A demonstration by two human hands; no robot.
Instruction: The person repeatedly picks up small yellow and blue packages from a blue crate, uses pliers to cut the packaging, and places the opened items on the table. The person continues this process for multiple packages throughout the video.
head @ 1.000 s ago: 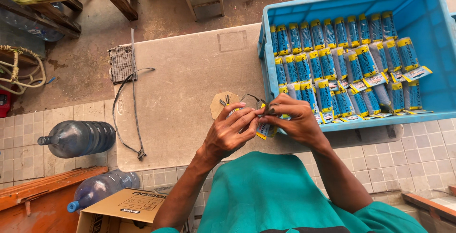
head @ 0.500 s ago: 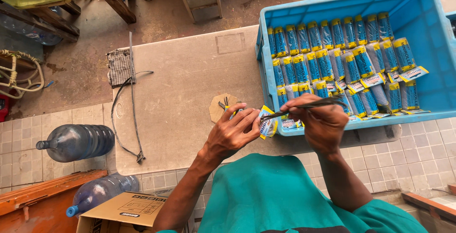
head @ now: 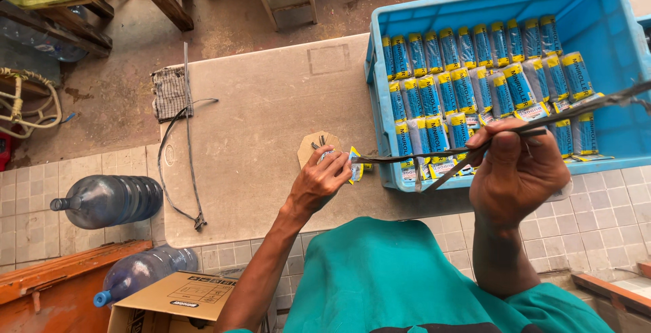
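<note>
From the head view, the person in the green top sits at a pale grey-beige slab table and works near its front edge. The left hand is closed around a small packet with a yellow and blue wrapper, pinching it just above the front part of the surface, close to the left wall of a big blue plastic crate. Just behind that hand a small round piece of brown cardboard lies flat on the surface.

The right hand is raised in front of the crate's near wall, clenched on two thin dark metal strips that run from the packet across the fingers and on past the right edge of the picture. The strip ends meet the packet at the left hand.

The crate stands at the table's right end and holds rows of rolls in clear wrap with blue and yellow labels, packed side by side in three bands.

At the left edge of the surface a checked cloth pad lies with a black cord looping toward the front left corner. Beyond that edge, two blue-tinted plastic water jugs lie on the tiled floor, beside a brown cardboard box.
</note>
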